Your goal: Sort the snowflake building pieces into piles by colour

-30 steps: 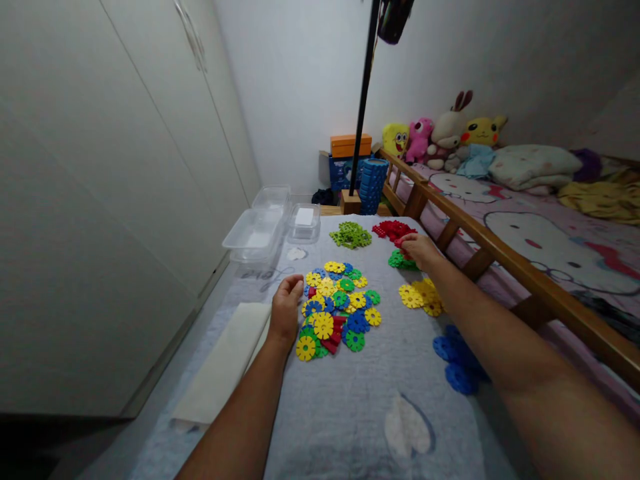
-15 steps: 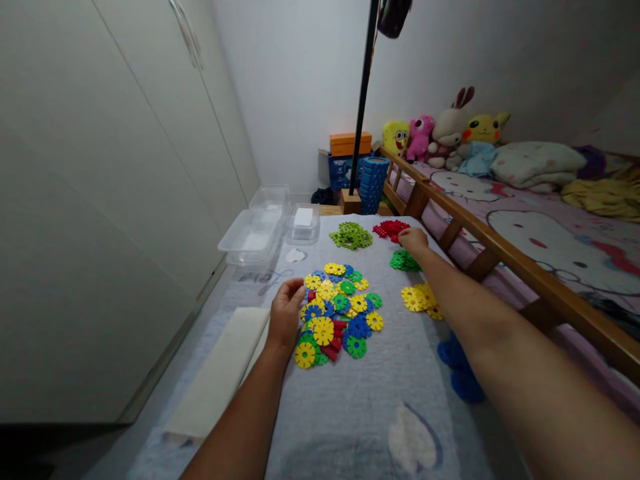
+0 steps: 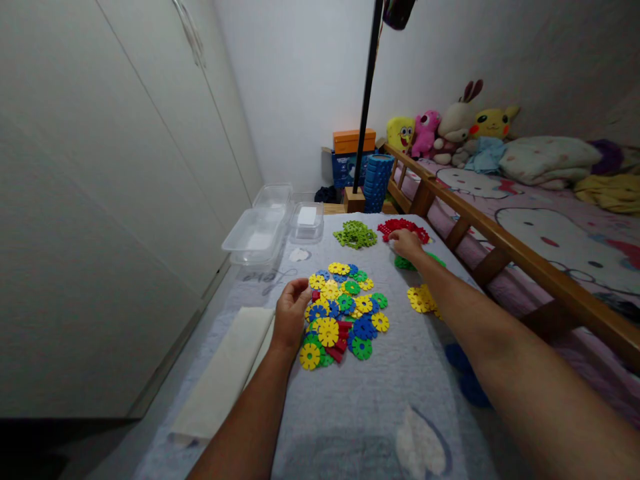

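Note:
My left hand (image 3: 291, 313) rests on the cloth at the left edge of a mixed pile of flower-shaped plastic discs (image 3: 329, 331) in yellow, blue and green. Its fingers are loosely curved, with nothing visible in them. Several red pieces (image 3: 339, 343) lie among the discs. My right hand (image 3: 407, 244) is stretched out to the near edge of a red pile (image 3: 413, 228), fingers pinched together; what they hold is hidden. Just below that hand is a green pile (image 3: 403, 263), partly covered. Yellow discs (image 3: 419, 299) and blue discs (image 3: 473, 387) lie beside and under my right forearm.
Light-green pieces (image 3: 355, 235) are heaped at the far end of the cloth-covered table (image 3: 350, 413). Clear plastic boxes (image 3: 255, 233) stand at the far left, with a folded cream cloth (image 3: 225, 373) nearer. A wooden bed rail (image 3: 480, 227) runs along the right side.
My right hand has shifted left and slightly nearer across the red pile, uncovering more red and green pieces. My left hand keeps its place by the mixed discs. The view has turned slightly.

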Available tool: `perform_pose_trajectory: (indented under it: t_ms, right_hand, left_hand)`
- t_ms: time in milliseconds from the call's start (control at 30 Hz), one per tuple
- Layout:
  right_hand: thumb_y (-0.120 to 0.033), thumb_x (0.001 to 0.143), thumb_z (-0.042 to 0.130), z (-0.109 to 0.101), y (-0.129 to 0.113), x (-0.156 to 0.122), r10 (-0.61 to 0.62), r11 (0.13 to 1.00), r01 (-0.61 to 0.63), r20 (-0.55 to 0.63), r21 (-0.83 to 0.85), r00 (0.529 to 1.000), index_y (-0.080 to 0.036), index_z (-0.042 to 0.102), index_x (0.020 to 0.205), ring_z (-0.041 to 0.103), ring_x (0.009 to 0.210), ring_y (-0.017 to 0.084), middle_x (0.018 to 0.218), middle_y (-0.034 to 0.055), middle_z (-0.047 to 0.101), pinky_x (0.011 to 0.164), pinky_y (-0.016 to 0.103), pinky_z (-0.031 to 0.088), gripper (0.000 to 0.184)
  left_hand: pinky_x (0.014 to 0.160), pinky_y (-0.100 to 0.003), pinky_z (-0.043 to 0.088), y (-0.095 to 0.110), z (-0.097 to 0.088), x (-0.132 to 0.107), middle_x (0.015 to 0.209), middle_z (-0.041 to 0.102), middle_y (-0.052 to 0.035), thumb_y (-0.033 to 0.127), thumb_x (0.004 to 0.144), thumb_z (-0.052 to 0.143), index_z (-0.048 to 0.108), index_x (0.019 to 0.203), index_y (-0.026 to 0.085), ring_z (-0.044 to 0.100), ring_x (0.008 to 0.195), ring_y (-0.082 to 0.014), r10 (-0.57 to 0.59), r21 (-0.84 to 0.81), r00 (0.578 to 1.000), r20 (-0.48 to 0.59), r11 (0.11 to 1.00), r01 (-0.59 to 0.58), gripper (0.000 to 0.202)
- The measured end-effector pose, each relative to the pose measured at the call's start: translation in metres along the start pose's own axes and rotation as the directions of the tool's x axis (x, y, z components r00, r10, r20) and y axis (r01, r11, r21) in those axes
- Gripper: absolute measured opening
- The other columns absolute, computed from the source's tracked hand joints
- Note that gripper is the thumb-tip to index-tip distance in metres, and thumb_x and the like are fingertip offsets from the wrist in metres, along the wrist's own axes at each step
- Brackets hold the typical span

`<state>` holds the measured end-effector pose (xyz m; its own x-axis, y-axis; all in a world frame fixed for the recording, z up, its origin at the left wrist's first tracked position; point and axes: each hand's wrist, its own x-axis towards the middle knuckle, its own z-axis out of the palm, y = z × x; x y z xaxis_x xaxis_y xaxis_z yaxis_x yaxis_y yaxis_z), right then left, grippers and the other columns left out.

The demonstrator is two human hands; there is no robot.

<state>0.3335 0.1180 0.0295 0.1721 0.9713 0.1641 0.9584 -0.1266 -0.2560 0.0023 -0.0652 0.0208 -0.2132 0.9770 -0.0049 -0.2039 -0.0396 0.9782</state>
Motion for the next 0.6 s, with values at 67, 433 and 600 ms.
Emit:
perform_pose_trajectory:
  t_ms: [67,433,600]
  right_hand:
    - [-0.024,0.089,0.055,0.001,-0.008,-0.007,-0.056,0.994,0.060,0.044,-0.092,0.997,-0.032,0.074,0.123,0.054,0.118,0.029,0.135,0.0086,0.061,0.096,0.039,0.043,0.039]
    - [-0.021,0.092,0.044,-0.008,-0.008,-0.012,-0.012,0.945,0.063,0.157,-0.321,0.988,-0.026,0.062,0.138,0.045,0.123,0.036,0.144,0.0156,0.049,0.098,0.049,0.040,0.049]
    - [-0.022,0.091,0.046,-0.010,-0.009,-0.014,0.017,0.947,0.035,0.158,-0.319,0.987,-0.023,0.060,0.140,0.044,0.126,0.037,0.146,0.0172,0.048,0.101,0.052,0.039,0.051]
  left_hand:
    - [0.086,-0.034,0.052,0.000,0.000,0.000,0.098,0.070,-0.0042,0.038,0.072,0.073,0.064,0.099,0.018,0.065,0.094,-0.0200,0.003,0.009,1.000,-0.004,1.000,-0.003,0.035]
    - [0.089,-0.034,0.052,0.000,-0.001,0.001,0.099,0.070,-0.0044,0.037,0.074,0.071,0.064,0.099,0.018,0.066,0.095,-0.0201,0.014,0.034,1.000,0.005,0.999,-0.014,0.032]
    - [0.091,-0.035,0.052,0.001,-0.001,0.000,0.100,0.070,-0.0048,0.037,0.073,0.071,0.064,0.099,0.018,0.066,0.097,-0.0206,0.009,0.030,1.000,-0.001,1.000,-0.009,0.033]
